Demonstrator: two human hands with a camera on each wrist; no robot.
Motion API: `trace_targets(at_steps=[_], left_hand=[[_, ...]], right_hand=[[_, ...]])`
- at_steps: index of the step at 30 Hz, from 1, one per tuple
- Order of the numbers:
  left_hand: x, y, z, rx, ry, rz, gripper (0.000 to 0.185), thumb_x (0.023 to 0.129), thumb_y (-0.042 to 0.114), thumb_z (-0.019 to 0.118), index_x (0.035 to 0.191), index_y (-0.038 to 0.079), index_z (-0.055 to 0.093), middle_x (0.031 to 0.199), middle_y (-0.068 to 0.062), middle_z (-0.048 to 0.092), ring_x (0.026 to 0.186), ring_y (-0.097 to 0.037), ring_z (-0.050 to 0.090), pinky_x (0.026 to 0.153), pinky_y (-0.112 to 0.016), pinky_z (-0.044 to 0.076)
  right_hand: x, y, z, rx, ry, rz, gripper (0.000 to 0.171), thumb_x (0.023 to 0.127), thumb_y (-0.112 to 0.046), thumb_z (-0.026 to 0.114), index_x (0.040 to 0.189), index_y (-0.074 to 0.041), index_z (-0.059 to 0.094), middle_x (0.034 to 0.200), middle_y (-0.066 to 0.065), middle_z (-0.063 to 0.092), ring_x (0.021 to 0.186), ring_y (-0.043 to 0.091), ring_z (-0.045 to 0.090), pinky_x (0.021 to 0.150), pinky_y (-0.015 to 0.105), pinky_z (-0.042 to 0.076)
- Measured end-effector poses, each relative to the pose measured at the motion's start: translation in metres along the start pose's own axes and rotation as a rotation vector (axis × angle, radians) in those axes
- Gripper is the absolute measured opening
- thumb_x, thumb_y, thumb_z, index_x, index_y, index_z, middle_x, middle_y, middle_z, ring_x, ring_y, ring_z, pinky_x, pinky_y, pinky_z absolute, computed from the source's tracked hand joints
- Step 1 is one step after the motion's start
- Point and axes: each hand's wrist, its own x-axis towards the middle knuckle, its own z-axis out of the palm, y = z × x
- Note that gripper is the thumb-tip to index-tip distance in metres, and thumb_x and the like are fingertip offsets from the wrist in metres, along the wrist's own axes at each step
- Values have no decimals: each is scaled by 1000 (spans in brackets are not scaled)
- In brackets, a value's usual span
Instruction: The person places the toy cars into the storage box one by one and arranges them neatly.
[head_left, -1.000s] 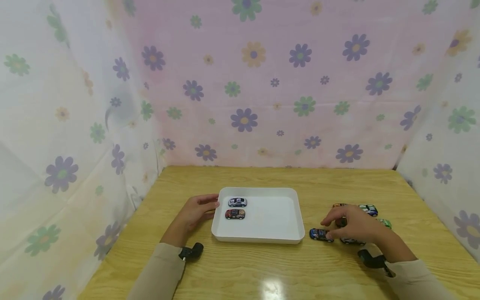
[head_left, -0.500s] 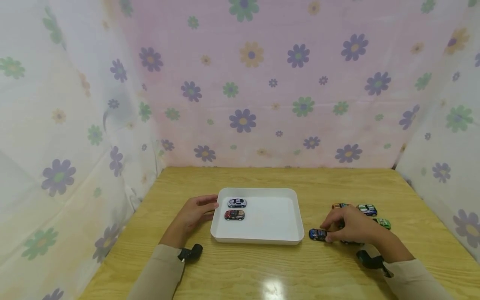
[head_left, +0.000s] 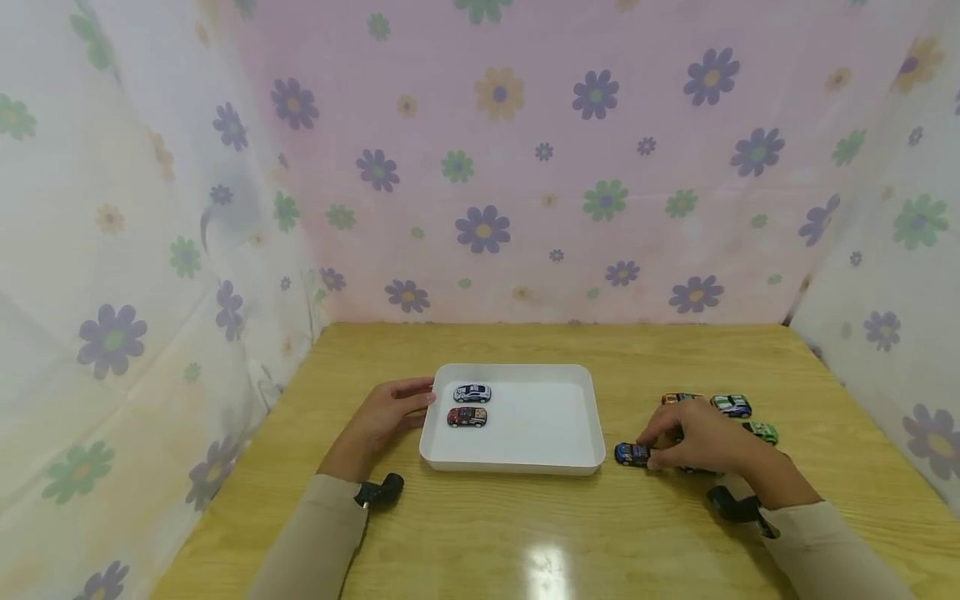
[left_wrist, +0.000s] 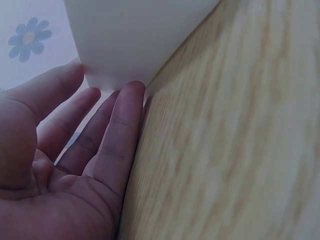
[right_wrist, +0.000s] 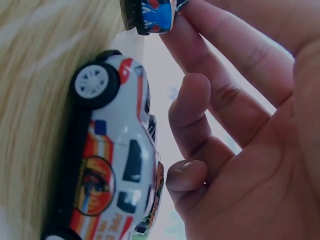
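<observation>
On the right, my right hand (head_left: 701,437) pinches a dark blue toy car (head_left: 632,454) between thumb and fingers; it appears low at the table. In the right wrist view one end of that blue car (right_wrist: 157,15) shows at the fingertips, while a white toy car (right_wrist: 117,150) with orange stripes stands beside the hand. My left hand (head_left: 390,417) touches the left side of a white tray (head_left: 512,468) with extended fingers. The left wrist view has those fingertips (left_wrist: 131,95) against the tray wall (left_wrist: 125,45). Inside the tray, a white-and-purple car (head_left: 472,393) sits behind a red car (head_left: 467,417).
Around the right hand stand several more toy cars: an orange one (head_left: 681,398), a white-and-green one (head_left: 731,406) and a bright green one (head_left: 763,432), some partly hidden. Flowered cloth (head_left: 525,242) encloses the wooden table (head_left: 480,533) at the back and both sides.
My right thumb and fingers have closed onto the blue car, which were spread wider a second ago. The left hand stays at the tray. The head view has tilted slightly.
</observation>
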Motion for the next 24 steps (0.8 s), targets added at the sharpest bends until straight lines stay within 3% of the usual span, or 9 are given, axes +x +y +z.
trace_targets(at_steps=[4,11,16,24], left_hand=[[-1,3,0,2,5,-1,49,96,14,76,142,6,62,147,-16,60,119,-24,68,92,-39,62],[0,0,-4,-35,-27,22,51,97,8,72,145,2,58,146,-22,58,115,-24,69,92,-40,62],[-1,-4,-6,-17,-10,23,48,96,12,74,142,5,62,145,-17,61,115,-23,69,92,-39,62],[-2,-2,-1,-33,-21,36,48,96,11,75,141,4,63,141,-19,63,116,-25,69,93,-41,62]], right_hand=[[3,1,0,-31,6,5,23,83,-40,87,104,-34,80,103,-16,73,82,-1,63,67,24,53],[4,0,3,15,12,5,20,85,-34,86,104,-32,81,105,-13,74,79,2,63,64,26,54],[6,-2,3,-46,38,-23,17,86,-34,85,102,-36,80,105,-16,73,84,2,63,67,25,53],[2,-7,1,-23,61,-63,14,88,-28,84,101,-33,79,102,-15,72,76,1,58,63,24,51]])
